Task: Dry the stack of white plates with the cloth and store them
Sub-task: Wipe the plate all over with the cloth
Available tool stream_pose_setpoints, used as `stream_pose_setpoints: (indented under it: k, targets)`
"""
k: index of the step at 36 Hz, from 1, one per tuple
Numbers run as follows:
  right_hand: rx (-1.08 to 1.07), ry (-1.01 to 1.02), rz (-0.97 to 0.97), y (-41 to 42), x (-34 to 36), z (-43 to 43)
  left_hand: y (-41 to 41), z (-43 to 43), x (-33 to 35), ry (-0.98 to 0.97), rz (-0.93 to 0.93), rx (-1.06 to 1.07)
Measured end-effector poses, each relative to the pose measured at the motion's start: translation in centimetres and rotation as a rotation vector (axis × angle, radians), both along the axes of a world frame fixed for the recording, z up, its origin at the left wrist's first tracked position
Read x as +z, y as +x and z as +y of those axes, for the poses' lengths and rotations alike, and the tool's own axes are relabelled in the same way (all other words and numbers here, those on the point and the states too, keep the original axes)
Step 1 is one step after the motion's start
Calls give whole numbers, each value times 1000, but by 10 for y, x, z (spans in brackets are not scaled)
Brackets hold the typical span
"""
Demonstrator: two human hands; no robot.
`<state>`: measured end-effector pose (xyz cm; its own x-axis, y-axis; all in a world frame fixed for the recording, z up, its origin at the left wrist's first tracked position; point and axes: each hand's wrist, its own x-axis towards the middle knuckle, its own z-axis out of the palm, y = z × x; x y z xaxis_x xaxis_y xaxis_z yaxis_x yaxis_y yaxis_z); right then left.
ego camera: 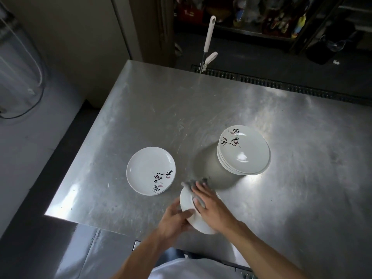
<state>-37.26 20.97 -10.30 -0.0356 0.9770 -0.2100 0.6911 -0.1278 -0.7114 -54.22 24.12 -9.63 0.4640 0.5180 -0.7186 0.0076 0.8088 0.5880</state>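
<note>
The left hand has its fingers curled round the rim of a tilted plate above the worktop. The right hand presses a grey cloth on it with flat fingers. The stack stands at 1 o'clock and a lone plate lies at 10 o'clock.

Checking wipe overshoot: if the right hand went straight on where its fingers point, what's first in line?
The right hand meets the cloth bunched at its fingertips on the held plate. Beyond, bare table between the lone plate and the stack; it might clip the lone plate's rim, depth unclear.
</note>
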Motion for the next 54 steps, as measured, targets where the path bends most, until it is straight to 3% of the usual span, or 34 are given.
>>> stream_pose_setpoints:
  k: [4,8,13,17,22,26,28,30,33,38,42,46,47,50,54]
  targets:
    - [314,20,3,-7,4,-9,-7,7,1,0,87,-84]
    - [55,-46,-42,9,-3,-1,-12,11,8,-29,105,-167]
    - [322,-30,18,-2,1,-7,-13,14,15,-1,102,-242]
    - [6,-109,-28,6,3,2,-9,17,19,-21,64,-262]
    - [272,-47,78,-9,6,-13,-9,17,16,-31,96,-264]
    - [-26,-183,14,11,-1,-2,-10,14,15,-10,96,-303]
    - [-214,-282,19,14,-4,2,-9,13,11,-7,118,-227]
    - [-270,-258,59,12,-4,3,-9,12,6,-36,129,-136]
    - [-195,-144,127,3,-1,-1,-6,15,3,-86,90,-110]
    - [153,-41,111,-13,-2,-6,-6,20,7,-47,65,-127]
    - [-63,-67,-55,-1,-10,5,-7,23,2,-69,81,-103]
    - [292,11,-54,-8,-12,-4,-8,20,1,-66,78,-142]
    - [276,-6,-44,-6,-13,-3,-8,19,0,-66,84,-147]
    - [-39,-73,-76,4,-18,3,-8,18,1,-92,105,-133]
    - [249,-21,-50,-4,-8,-6,-7,15,5,-77,78,-188]
